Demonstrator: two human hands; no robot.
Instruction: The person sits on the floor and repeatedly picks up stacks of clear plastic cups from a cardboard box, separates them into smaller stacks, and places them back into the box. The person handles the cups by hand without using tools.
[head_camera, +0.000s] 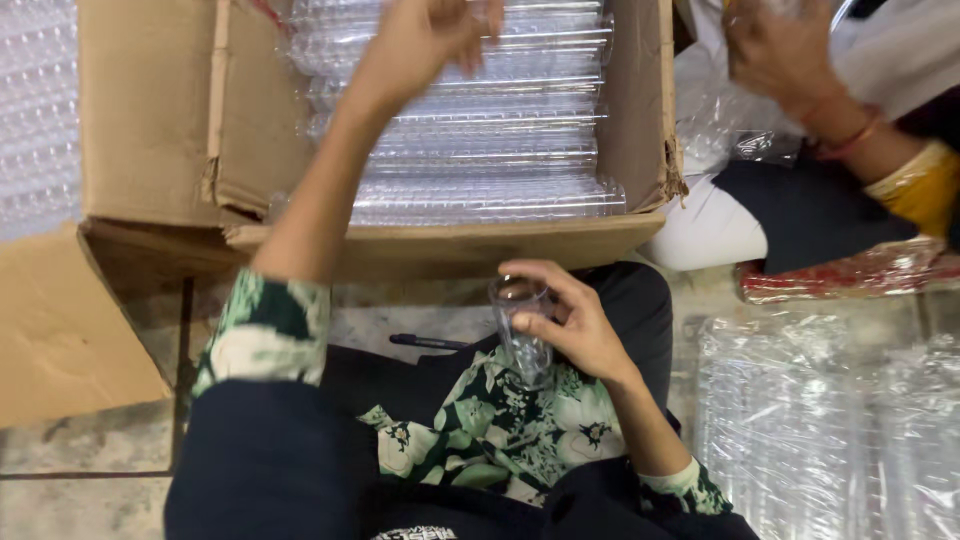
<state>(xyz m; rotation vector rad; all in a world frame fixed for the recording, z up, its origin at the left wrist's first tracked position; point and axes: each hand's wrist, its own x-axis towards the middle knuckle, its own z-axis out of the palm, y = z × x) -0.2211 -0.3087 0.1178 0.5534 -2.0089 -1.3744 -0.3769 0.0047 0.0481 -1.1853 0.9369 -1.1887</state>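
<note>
Nearest us, our right hand (570, 325) grips a small clear plastic cup (522, 335) upright over our lap, fingers wrapped round its rim. Just beyond, a black pen (428, 342) lies on the tiled floor (80, 470). Farther off, our left hand (425, 35) reaches into the cardboard box (150, 110), fingers curled loosely over the wrapped stacks of cups (480, 150); whether it grasps anything we cannot tell. Another person's hand (780, 50) works at far right.

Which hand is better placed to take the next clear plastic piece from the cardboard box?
Probably the left hand: it is raised over the clear plastic stacks inside the cardboard box. The right hand holds a clear cup near the lap.
</note>
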